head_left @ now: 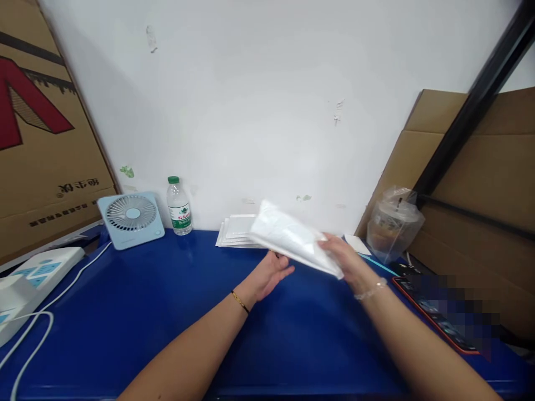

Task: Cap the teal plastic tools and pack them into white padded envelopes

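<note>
My right hand (343, 257) grips the right end of a flat white packet (292, 235), which is tilted above the table and a little smeared by motion. Its surface looks shiny, like plastic film, and I cannot make out what is inside. Just below the packet's left part is my left hand (272, 274), open with its fingers apart. A small dark spot shows by its fingertips, too small to name. Behind the packet, a stack of flat white pieces (236, 229) lies against the wall, partly hidden by it.
A blue fan (132, 218) and a water bottle (179, 209) stand at the back left of the blue table (167, 312). A power strip (45, 273) with white cables lies left. On the right are a bagged drink cup (390, 225) and a phone-like device (430, 312).
</note>
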A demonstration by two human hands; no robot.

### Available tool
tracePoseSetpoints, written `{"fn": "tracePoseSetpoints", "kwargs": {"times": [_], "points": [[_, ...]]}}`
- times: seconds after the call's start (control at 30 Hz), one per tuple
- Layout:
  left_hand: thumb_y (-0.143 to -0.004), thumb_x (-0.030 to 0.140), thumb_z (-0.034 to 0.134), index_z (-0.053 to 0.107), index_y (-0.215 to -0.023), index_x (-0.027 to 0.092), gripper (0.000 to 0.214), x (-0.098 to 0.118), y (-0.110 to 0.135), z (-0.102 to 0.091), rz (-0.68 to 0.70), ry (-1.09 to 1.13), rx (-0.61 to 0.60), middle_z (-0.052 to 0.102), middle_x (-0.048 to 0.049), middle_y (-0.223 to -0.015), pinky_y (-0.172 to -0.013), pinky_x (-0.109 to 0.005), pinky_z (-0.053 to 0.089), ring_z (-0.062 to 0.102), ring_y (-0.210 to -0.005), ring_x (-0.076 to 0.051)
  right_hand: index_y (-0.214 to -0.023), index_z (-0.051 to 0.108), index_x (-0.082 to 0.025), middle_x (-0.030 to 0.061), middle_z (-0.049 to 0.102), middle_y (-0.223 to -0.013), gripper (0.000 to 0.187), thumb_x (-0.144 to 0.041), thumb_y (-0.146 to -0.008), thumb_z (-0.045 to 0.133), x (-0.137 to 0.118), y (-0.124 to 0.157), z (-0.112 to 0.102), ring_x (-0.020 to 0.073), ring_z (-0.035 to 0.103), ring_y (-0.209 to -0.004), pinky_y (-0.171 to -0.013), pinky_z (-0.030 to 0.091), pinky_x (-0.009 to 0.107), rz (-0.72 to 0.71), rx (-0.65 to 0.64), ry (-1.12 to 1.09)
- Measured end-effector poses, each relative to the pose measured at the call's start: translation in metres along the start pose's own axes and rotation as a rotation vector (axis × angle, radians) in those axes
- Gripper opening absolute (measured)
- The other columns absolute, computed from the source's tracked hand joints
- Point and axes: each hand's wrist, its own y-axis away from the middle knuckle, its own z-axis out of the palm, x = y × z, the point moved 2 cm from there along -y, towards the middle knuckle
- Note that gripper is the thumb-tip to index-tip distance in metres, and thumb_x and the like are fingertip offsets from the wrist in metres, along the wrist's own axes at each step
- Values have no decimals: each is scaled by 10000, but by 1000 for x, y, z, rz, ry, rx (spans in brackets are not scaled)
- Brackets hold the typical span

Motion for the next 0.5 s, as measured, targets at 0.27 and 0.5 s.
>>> {"fn": "tracePoseSetpoints", "kwargs": {"times": [0.27, 0.5], "points": [[-735, 384, 614, 619, -988, 146, 348, 56, -3, -7, 416, 103, 542, 667, -77, -1051, -915, -359, 448, 568, -1077, -259, -1024, 555, -164, 73, 689, -850, 376, -462, -849, 407, 50, -11, 77, 224, 650, -773, -691, 492, 346, 338, -235, -650], [-695, 328, 708, 598, -1020, 175, 376, 58, -22, 18, 549, -129, 563, 668, -56, -995, -842, -313, 475, 613, -983, -217, -991, 538, -185, 67, 671, -773, 379, -484, -884, 330, 80, -13, 83, 225, 647, -699, -625, 499, 367, 405, -11, -781]]}}
